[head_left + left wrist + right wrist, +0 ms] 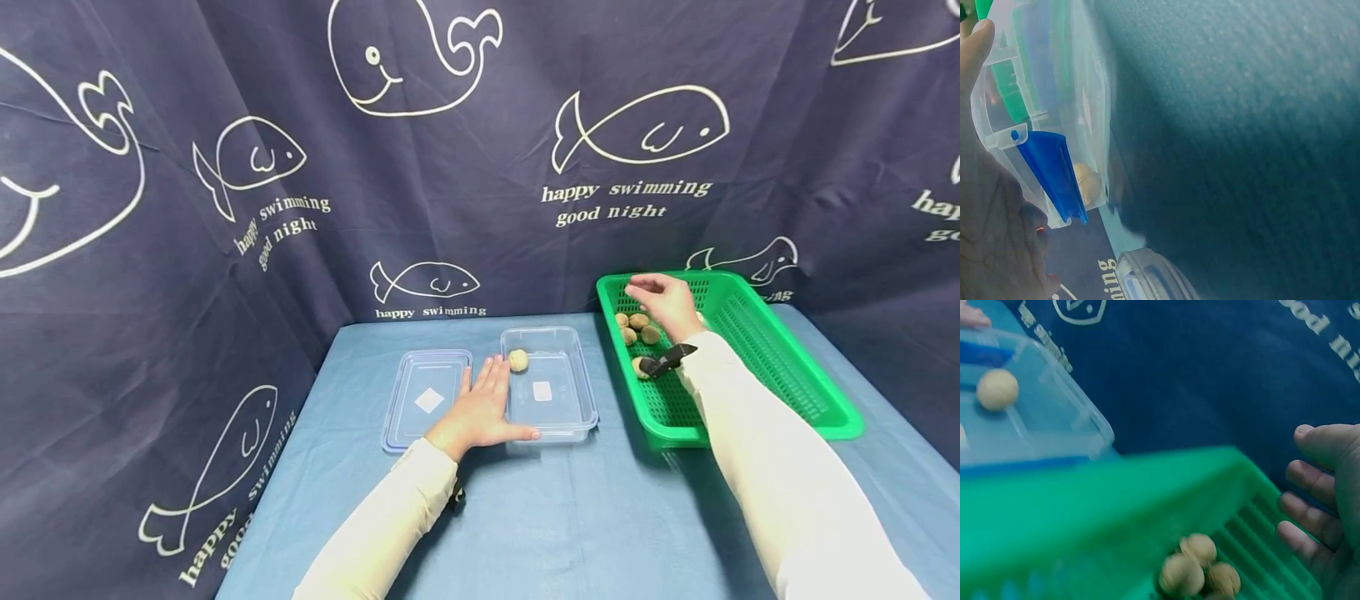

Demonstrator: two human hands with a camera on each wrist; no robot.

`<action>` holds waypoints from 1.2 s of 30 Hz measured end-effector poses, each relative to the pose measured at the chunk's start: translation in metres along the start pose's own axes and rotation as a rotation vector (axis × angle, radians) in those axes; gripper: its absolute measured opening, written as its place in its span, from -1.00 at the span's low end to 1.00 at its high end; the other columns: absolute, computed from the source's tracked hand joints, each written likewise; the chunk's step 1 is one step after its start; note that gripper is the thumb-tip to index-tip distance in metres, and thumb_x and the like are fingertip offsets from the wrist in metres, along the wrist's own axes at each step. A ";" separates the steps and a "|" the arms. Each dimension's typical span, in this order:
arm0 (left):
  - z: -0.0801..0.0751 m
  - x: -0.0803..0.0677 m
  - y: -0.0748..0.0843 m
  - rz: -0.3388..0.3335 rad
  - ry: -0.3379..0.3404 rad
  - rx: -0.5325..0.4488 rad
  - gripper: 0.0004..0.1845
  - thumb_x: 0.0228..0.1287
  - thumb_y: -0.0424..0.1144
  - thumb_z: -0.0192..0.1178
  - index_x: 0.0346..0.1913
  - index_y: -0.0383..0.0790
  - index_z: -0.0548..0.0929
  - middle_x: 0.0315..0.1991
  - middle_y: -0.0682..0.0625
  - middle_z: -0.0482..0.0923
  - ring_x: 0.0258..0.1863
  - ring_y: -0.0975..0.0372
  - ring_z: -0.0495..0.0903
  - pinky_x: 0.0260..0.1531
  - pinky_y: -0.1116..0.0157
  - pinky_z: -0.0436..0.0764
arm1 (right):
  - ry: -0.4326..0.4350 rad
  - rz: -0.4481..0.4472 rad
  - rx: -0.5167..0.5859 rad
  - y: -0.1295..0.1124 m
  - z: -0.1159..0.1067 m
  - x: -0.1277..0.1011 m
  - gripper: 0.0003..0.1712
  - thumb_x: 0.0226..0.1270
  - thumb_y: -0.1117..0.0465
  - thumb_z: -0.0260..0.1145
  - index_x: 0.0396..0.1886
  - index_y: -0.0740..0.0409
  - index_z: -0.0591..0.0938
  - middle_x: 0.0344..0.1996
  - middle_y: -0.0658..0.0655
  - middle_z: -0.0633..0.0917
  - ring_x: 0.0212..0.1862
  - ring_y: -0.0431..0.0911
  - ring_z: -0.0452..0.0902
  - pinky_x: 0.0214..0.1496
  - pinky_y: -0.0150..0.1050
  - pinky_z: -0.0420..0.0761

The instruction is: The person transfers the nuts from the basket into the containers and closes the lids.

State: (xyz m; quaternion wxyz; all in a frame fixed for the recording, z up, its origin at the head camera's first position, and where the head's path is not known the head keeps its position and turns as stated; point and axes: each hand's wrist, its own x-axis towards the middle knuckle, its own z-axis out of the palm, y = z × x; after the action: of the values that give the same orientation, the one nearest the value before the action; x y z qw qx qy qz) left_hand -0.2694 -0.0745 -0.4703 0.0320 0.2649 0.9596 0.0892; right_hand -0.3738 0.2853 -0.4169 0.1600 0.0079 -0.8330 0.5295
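Looking down at the table, we see the left hand lying flat, fingers straight, against the left wall of the clear box, holding nothing. One ball sits in the box at its 11 o'clock corner. The lid lies just beside the box at 9 o'clock. At 3 o'clock stands the green basket; our right hand hovers over its balls, fingers loosely spread, empty. The whale curtain hangs behind.

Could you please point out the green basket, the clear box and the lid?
Green basket (840, 414): head view, right rim.
Clear box (558, 410): head view, bare floor near the front.
Lid (427, 371): head view, flat top.
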 end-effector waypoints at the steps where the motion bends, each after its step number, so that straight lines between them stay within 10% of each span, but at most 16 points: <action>1: -0.001 0.000 0.000 -0.002 0.000 0.003 0.41 0.00 0.63 0.11 0.62 -0.34 -0.15 0.63 -0.22 -0.21 0.62 -0.01 -0.20 0.50 -0.19 -0.22 | 0.007 0.000 -0.001 0.003 -0.004 0.000 -0.45 0.38 0.03 0.40 0.17 0.34 0.64 -0.22 -0.11 0.73 -0.36 -0.40 0.60 -0.28 -0.42 0.63; 12: 0.002 -0.002 0.002 -0.003 -0.010 -0.002 0.40 0.02 0.63 0.09 0.62 -0.34 -0.15 0.64 -0.21 -0.22 0.62 -0.01 -0.21 0.49 -0.20 -0.21 | 0.065 0.049 -0.087 0.039 -0.035 -0.001 -0.28 0.36 -0.13 0.38 0.28 0.32 0.58 -0.14 -0.16 0.72 -0.24 -0.54 0.48 -0.17 -0.53 0.46; 21: -0.001 -0.001 0.001 0.001 -0.006 0.011 0.40 0.01 0.63 0.10 0.62 -0.34 -0.15 0.64 -0.22 -0.21 0.62 -0.02 -0.18 0.50 -0.19 -0.20 | 0.048 0.111 -0.221 0.069 -0.046 0.002 -0.14 0.44 -0.17 0.26 0.47 0.36 0.35 0.34 0.47 0.45 0.33 0.33 0.39 0.31 0.18 0.40; 36: 0.003 0.000 0.001 -0.014 -0.001 0.033 0.41 -0.01 0.65 0.09 0.62 -0.32 -0.14 0.64 -0.19 -0.21 0.62 0.02 -0.21 0.50 -0.18 -0.20 | -0.042 0.216 -0.356 0.111 -0.064 0.006 0.01 0.45 -0.17 0.19 0.57 0.40 0.05 0.38 0.63 0.26 0.38 0.52 0.17 0.36 0.34 0.25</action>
State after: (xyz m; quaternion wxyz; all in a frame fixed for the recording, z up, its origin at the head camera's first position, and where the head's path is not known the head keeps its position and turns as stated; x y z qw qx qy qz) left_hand -0.2683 -0.0735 -0.4728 0.0287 0.2585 0.9628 0.0731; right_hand -0.3832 0.3912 -0.4878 0.0838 -0.0989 -0.9126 0.3877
